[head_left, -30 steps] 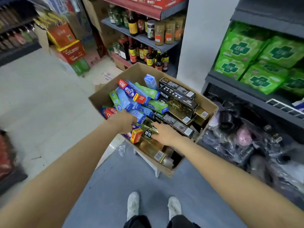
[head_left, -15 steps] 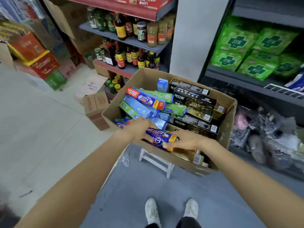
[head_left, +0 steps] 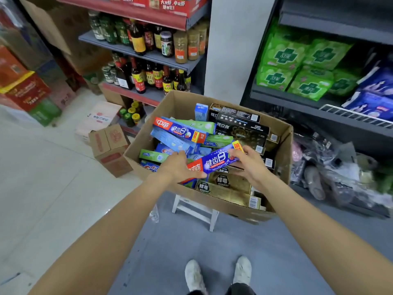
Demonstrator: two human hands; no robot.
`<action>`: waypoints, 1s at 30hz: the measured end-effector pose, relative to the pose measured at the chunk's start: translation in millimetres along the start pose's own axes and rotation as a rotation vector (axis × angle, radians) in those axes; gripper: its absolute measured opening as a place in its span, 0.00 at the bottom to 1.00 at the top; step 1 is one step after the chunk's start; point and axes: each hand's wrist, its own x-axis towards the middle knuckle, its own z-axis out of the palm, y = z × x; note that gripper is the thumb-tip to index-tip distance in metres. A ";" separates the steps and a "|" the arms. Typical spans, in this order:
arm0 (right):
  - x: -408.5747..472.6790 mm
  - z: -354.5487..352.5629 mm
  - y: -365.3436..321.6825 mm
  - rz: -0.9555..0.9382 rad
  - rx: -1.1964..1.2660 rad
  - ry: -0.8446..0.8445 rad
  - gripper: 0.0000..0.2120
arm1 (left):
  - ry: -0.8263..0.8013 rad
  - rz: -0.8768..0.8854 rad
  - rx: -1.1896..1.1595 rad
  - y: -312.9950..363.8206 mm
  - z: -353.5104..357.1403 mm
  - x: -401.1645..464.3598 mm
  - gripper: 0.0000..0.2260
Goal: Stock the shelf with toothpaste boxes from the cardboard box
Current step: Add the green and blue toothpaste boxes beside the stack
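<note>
cardboard box (head_left: 282, 143) sits on stool (head_left: 196, 210), bottle shelf (head_left: 148, 57) behind it.

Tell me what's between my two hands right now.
In the head view, one blue toothpaste box spans the gap: the left hand holds its red end, the right hand its yellow end, above the cardboard box.
</note>
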 end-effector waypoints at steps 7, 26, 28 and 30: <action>8.6 -8.4 -5.3 0.013 0.432 0.244 0.16 | -0.068 0.210 0.080 -15.2 -2.2 -2.2 0.33; -13.3 -8.7 -33.4 -0.405 -0.283 0.152 0.23 | 0.204 0.454 0.507 5.3 -17.8 -7.0 0.21; -13.6 -15.2 -38.3 -0.408 -0.228 0.203 0.20 | 0.214 0.451 0.301 16.9 -23.3 -9.7 0.21; -15.8 -24.5 -44.2 -0.378 -0.072 0.283 0.14 | 0.244 0.458 0.003 35.0 -30.0 -10.8 0.20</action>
